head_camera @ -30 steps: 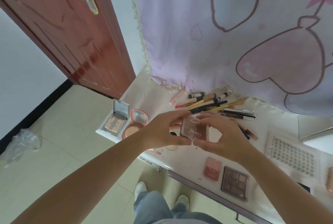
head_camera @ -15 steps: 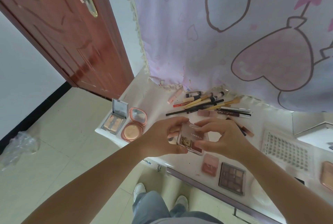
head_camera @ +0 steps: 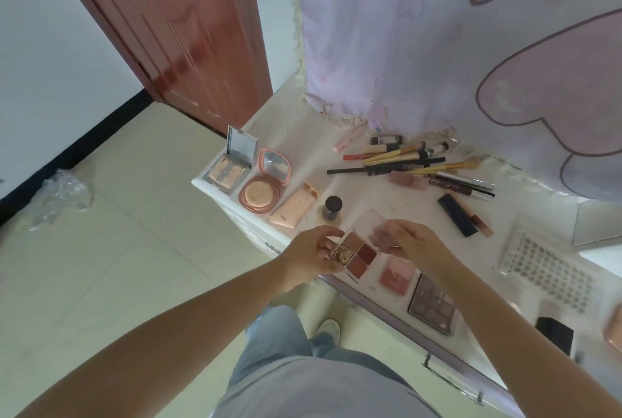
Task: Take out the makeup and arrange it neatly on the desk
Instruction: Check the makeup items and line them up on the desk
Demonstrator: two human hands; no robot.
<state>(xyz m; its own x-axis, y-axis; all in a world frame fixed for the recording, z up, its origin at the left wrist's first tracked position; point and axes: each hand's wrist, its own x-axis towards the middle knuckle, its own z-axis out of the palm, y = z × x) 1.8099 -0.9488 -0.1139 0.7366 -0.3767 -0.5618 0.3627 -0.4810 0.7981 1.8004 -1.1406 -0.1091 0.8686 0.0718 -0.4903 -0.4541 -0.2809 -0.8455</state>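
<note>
A small four-pan eyeshadow palette [head_camera: 357,252] with a clear lid lies open between my hands, above the desk's front edge. My left hand [head_camera: 311,254] grips its base from the left. My right hand [head_camera: 412,244] pinches the clear lid, which is swung back. On the white desk [head_camera: 397,212] lie an open square compact [head_camera: 232,168], an open round pink compact [head_camera: 264,187], a peach case [head_camera: 293,207], a small dark-capped bottle [head_camera: 332,208], and a pile of brushes and pencils [head_camera: 414,161].
A pink blush [head_camera: 397,274] and a grey eyeshadow palette [head_camera: 434,305] sit by the front edge under my right wrist. A dark lipstick [head_camera: 459,215], a dotted sheet [head_camera: 547,266] and a black item [head_camera: 553,333] lie to the right. A curtain [head_camera: 437,47] hangs behind; a door [head_camera: 188,30] stands left.
The palette was closed between both hands; its clear lid has now swung open, showing the four pans. Hands and palette sit lower and closer to the desk's front edge.
</note>
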